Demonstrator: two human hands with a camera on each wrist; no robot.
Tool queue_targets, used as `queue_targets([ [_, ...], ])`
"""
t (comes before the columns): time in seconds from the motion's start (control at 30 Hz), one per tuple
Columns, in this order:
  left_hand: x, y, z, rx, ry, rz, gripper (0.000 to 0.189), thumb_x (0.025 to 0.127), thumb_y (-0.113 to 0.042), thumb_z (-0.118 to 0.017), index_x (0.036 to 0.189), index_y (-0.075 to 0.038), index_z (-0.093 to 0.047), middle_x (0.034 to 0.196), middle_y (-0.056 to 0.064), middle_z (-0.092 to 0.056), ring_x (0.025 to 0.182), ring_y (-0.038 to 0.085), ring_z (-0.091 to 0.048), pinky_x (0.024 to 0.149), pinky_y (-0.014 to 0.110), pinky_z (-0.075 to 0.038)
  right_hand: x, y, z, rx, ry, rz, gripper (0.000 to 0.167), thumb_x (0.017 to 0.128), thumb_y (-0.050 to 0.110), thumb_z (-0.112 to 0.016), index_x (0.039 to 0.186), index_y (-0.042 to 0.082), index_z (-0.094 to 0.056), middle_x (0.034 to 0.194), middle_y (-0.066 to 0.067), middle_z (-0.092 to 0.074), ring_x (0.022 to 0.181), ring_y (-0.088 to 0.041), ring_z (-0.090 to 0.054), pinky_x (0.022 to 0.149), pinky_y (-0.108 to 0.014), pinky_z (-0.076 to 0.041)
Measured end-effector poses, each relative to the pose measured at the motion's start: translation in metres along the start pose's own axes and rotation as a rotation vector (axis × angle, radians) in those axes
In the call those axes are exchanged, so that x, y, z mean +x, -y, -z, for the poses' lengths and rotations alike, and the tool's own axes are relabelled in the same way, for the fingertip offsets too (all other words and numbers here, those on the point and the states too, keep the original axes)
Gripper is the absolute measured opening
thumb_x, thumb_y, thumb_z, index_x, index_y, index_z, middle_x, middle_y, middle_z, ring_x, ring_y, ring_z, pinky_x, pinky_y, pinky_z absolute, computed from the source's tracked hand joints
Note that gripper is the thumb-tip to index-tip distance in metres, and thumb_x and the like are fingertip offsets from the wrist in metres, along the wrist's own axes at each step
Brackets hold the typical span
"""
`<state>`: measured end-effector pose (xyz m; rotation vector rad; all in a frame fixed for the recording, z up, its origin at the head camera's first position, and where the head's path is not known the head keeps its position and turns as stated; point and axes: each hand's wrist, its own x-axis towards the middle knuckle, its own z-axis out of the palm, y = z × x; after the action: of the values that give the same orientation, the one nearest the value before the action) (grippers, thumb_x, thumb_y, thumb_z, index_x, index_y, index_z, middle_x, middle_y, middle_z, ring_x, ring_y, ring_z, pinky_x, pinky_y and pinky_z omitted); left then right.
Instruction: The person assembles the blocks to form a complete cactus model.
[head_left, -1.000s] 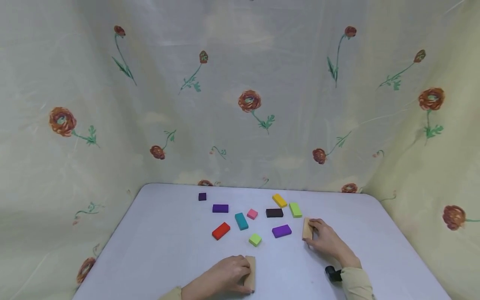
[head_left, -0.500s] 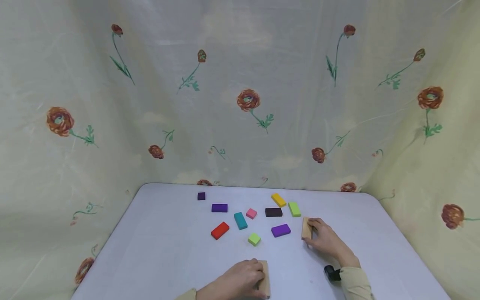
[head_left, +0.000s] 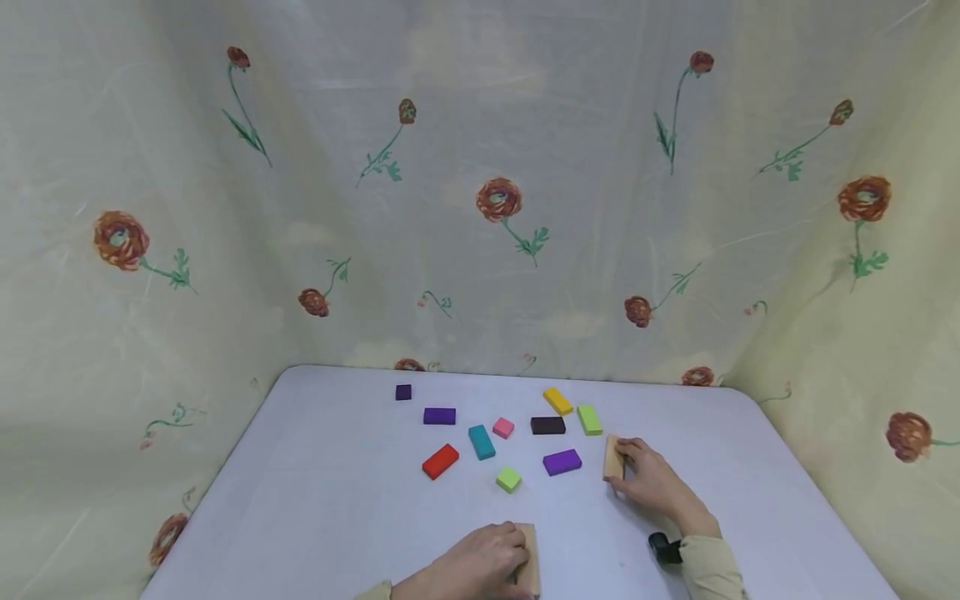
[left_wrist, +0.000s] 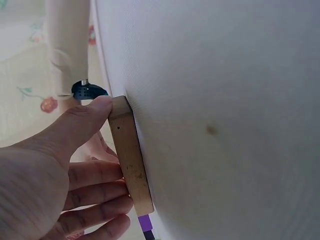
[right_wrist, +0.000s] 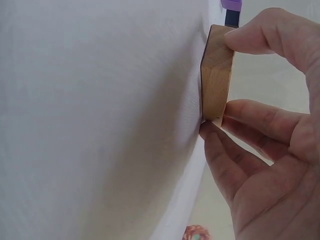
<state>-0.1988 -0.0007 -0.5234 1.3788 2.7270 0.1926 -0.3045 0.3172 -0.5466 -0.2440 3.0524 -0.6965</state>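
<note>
Near the front of the table, my left hand (head_left: 480, 562) holds a plain wooden block (head_left: 530, 558) at its ends, the thumb on the near one. In the left wrist view that block (left_wrist: 131, 160) lies flat against the tabletop, with the thumb on one end and fingertips along its side. Farther right, my right hand (head_left: 656, 487) grips a second wooden block (head_left: 612, 458). The right wrist view shows this block (right_wrist: 217, 82) between the thumb at one end and fingertips at the other, low on the white surface. The palm partly covers the left block in the head view.
Beyond the hands lie coloured blocks: red (head_left: 441, 461), teal (head_left: 482, 442), pink (head_left: 503, 427), violet (head_left: 562, 462), dark brown (head_left: 548, 425), yellow (head_left: 558, 401), and light green (head_left: 589, 420). A light green cube (head_left: 508, 479) is nearest. Flowered curtain (head_left: 480, 275) surrounds the table.
My left hand has slid its wooden block to the right and slightly nearer, mostly in the first half second. My right hand and the coloured blocks have stayed in place.
</note>
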Motion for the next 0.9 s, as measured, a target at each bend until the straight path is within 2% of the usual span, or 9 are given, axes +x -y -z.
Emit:
queue_targets([
  [0.33, 0.0009, 0.0009, -0.0001, -0.021, -0.002, -0.007, 0.046, 0.084, -0.057, -0.064, 0.111, -0.020, -0.071, 0.096, -0.014, -0.068, 0.089, -0.002, -0.052, 0.080, 0.013, -0.048, -0.0005, 0.0018, 0.0013, -0.007, 0.002, 0.008, 0.068, 0.081, 0.032, -0.075, 0.131, -0.008, -0.052, 0.137, -0.023, -0.049, 0.127, -0.042, -0.048, 0.105, -0.053, -0.041],
  [0.53, 0.0006, 0.0009, -0.0020, -0.001, 0.007, -0.055, 0.041, 0.087, -0.054, -0.063, 0.104, -0.018, -0.071, 0.094, -0.012, -0.065, 0.085, -0.002, -0.050, 0.075, 0.011, -0.046, -0.0020, 0.0021, 0.0018, -0.009, -0.003, 0.008, 0.065, 0.079, 0.028, -0.075, 0.129, -0.009, -0.053, 0.135, -0.022, -0.050, 0.126, -0.042, -0.048, 0.105, -0.054, -0.040],
  [0.9, -0.0019, 0.0008, -0.0018, 0.023, -0.009, -0.074, 0.039, 0.087, -0.050, -0.065, 0.107, -0.016, -0.072, 0.096, -0.011, -0.066, 0.086, -0.001, -0.050, 0.076, 0.009, -0.046, -0.0030, 0.0026, 0.0036, -0.019, 0.014, 0.016, 0.067, 0.080, 0.030, -0.076, 0.130, -0.009, -0.053, 0.135, -0.023, -0.050, 0.126, -0.042, -0.048, 0.105, -0.054, -0.040],
])
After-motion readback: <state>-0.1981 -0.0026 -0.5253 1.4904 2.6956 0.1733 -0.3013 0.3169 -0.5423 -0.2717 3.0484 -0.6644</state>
